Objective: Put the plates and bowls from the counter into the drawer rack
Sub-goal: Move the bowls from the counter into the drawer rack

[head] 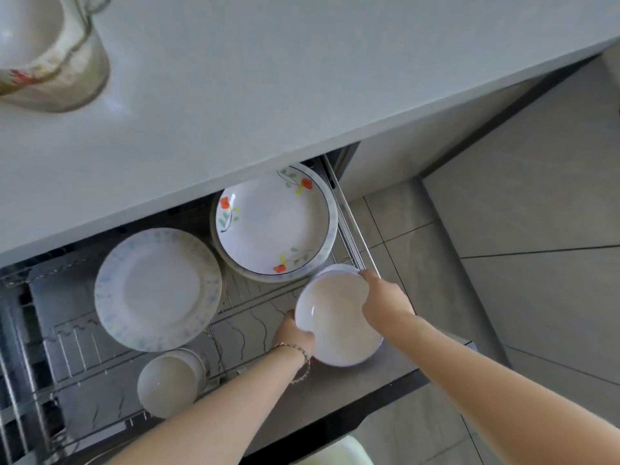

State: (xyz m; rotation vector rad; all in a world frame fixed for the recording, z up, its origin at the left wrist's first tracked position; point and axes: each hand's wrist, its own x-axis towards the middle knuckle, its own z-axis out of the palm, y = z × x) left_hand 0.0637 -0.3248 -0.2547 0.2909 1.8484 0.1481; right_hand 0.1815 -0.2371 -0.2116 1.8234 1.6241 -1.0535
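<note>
A stack of white bowls [339,317] hangs over the front right corner of the open drawer rack [248,297]. My left hand [293,333] grips its left rim and my right hand [385,298] grips its right rim. Inside the wire rack lies a stack of flowered plates [273,219] at the back right. A pale blue-patterned plate stack [157,288] sits to its left. White cups or small bowls [169,380] rest at the front left. The white counter [268,78] spans the top.
A glass jar holding white contents [50,52] stands on the counter's far left. Grey floor tiles [536,229] lie to the right of the drawer. The drawer's metal side rail [352,223] runs along its right edge. A white object [335,454] shows at the bottom edge.
</note>
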